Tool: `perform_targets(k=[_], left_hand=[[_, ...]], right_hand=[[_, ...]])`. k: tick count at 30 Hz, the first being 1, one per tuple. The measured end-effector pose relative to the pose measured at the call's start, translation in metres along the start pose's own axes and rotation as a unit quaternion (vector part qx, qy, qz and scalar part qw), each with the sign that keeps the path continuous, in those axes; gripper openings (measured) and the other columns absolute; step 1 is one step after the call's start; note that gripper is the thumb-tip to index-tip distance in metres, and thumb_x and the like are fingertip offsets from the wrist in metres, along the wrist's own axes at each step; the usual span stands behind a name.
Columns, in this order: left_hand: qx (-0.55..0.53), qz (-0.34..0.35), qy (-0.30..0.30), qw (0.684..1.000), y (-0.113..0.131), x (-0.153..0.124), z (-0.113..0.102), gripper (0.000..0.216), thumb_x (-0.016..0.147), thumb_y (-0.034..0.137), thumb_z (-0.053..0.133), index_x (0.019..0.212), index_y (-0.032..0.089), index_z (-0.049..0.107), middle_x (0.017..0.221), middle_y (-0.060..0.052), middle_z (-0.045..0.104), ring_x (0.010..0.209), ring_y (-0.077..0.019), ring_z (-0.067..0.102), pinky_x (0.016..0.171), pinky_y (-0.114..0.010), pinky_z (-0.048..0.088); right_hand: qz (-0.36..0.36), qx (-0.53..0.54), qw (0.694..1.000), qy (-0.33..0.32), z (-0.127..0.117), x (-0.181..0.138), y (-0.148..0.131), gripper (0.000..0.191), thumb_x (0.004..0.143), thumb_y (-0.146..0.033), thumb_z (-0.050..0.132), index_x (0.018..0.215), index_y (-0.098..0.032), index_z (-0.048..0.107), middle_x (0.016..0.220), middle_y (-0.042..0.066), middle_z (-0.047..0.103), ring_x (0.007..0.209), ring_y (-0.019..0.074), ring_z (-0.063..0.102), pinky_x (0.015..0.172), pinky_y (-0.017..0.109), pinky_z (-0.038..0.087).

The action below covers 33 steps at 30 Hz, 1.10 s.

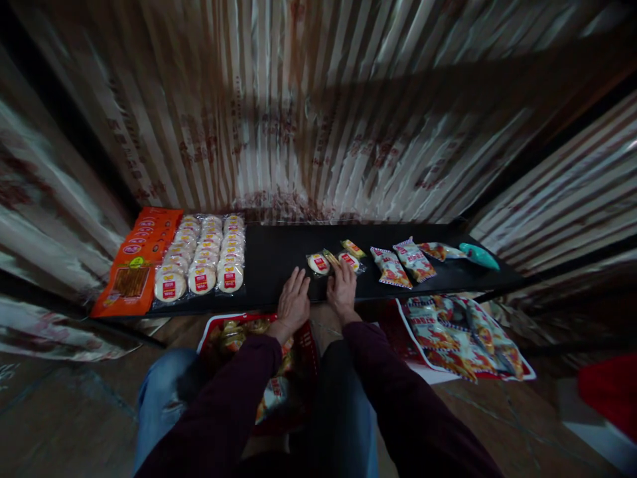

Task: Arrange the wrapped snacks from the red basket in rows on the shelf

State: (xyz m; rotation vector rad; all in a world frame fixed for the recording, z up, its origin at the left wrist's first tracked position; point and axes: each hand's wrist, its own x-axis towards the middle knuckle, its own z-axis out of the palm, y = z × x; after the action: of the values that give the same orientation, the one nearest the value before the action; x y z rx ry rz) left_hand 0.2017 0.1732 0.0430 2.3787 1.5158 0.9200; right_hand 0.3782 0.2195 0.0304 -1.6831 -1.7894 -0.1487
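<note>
My left hand lies flat on the front edge of a low black shelf, fingers stretched out, holding nothing. My right hand rests beside it, fingers laid over small wrapped snacks. A round wrapped cake with a red label sits just beyond my left fingertips, another round cake and a yellow wrapped snack lie by my right fingertips. Whether the right hand grips any of them is hidden.
Three rows of round cakes in clear packs and an orange packet fill the shelf's left end. Striped snack bags and a teal object lie to the right. Bags of snacks sit on the floor. Corrugated metal wall behind.
</note>
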Motion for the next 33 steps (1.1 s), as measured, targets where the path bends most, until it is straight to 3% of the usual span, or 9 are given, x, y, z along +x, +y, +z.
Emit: perform_targets(k=[2,5,9,12,16,20,23,26,33], left_hand=[[-0.007,0.006,-0.042,0.999,0.009,0.02,0.012,0.054,0.085,0.016,0.041,0.139,0.011,0.041,0.154,-0.012,0.03,0.146,-0.0259,0.013,0.113,-0.046,0.03],[-0.009,0.014,-0.096,0.995,0.016,0.045,0.029,0.058,0.088,0.024,0.041,0.144,0.013,0.034,0.157,-0.009,0.023,0.147,-0.0261,0.007,0.114,-0.045,0.028],[0.005,0.003,-0.163,0.987,0.018,0.062,0.042,0.057,0.09,0.03,0.038,0.145,0.017,0.033,0.157,-0.007,0.024,0.146,-0.0251,0.013,0.116,-0.047,0.022],[0.024,-0.02,-0.157,0.987,0.014,0.058,0.04,0.053,0.092,0.033,0.035,0.143,0.019,0.039,0.154,-0.006,0.032,0.144,-0.0259,0.019,0.117,-0.05,0.017],[0.049,-0.059,-0.107,0.991,0.001,0.033,0.026,0.053,0.091,0.035,0.036,0.142,0.019,0.04,0.152,-0.008,0.035,0.143,-0.026,0.02,0.116,-0.051,0.018],[0.071,-0.082,-0.078,0.991,-0.013,-0.001,0.007,0.054,0.092,0.035,0.035,0.143,0.02,0.038,0.153,-0.007,0.034,0.143,-0.0265,0.021,0.115,-0.05,0.023],[0.084,-0.086,-0.065,0.991,-0.021,-0.024,-0.009,0.052,0.092,0.032,0.035,0.143,0.02,0.039,0.152,-0.007,0.035,0.142,-0.0265,0.023,0.115,-0.05,0.024],[0.08,-0.081,-0.051,0.992,-0.031,-0.041,-0.026,0.052,0.089,0.025,0.041,0.14,0.019,0.042,0.15,-0.01,0.039,0.142,-0.0275,0.024,0.113,-0.051,0.027],[0.025,-0.055,-0.054,0.997,-0.055,-0.058,-0.052,0.056,0.076,0.007,0.047,0.132,0.015,0.049,0.147,-0.014,0.041,0.142,-0.0281,0.025,0.11,-0.05,0.035]], right_hand=[[0.032,-0.055,0.998,-0.019,-0.003,0.015,0.032,0.05,0.086,-0.021,0.038,0.134,-0.012,0.047,0.147,0.015,0.04,0.139,0.0296,0.025,0.109,0.053,0.029],[0.005,-0.1,0.989,-0.113,-0.003,0.032,0.064,0.05,0.087,-0.019,0.035,0.134,-0.013,0.047,0.137,0.014,0.051,0.136,0.0272,0.034,0.111,0.052,0.025],[0.054,-0.16,0.973,-0.16,-0.006,0.037,0.071,0.05,0.09,-0.028,0.036,0.138,-0.017,0.045,0.141,0.013,0.048,0.132,0.0288,0.037,0.105,0.048,0.034],[0.115,-0.186,0.963,-0.154,-0.012,0.026,0.052,0.052,0.09,-0.035,0.04,0.141,-0.024,0.042,0.144,0.011,0.046,0.129,0.0324,0.039,0.096,0.049,0.04],[0.163,-0.206,0.96,-0.097,-0.019,-0.005,0.016,0.051,0.092,-0.037,0.038,0.141,-0.022,0.043,0.144,0.012,0.043,0.123,0.0329,0.041,0.096,0.049,0.038],[0.163,-0.201,0.963,-0.069,-0.022,-0.041,-0.027,0.049,0.092,-0.039,0.039,0.138,-0.023,0.046,0.142,0.012,0.045,0.119,0.0327,0.042,0.095,0.048,0.036],[0.098,-0.173,0.975,-0.1,-0.016,-0.056,-0.063,0.049,0.092,-0.04,0.04,0.138,-0.024,0.047,0.141,0.012,0.045,0.118,0.0322,0.042,0.095,0.047,0.034],[0.042,-0.125,0.982,-0.133,-0.004,-0.052,-0.094,0.05,0.091,-0.04,0.042,0.138,-0.023,0.047,0.138,0.014,0.047,0.116,0.033,0.042,0.094,0.047,0.035],[0.047,-0.03,0.99,-0.128,0.026,-0.023,-0.125,0.05,0.088,-0.039,0.046,0.134,-0.021,0.052,0.136,0.018,0.047,0.117,0.0356,0.04,0.092,0.051,0.035]])
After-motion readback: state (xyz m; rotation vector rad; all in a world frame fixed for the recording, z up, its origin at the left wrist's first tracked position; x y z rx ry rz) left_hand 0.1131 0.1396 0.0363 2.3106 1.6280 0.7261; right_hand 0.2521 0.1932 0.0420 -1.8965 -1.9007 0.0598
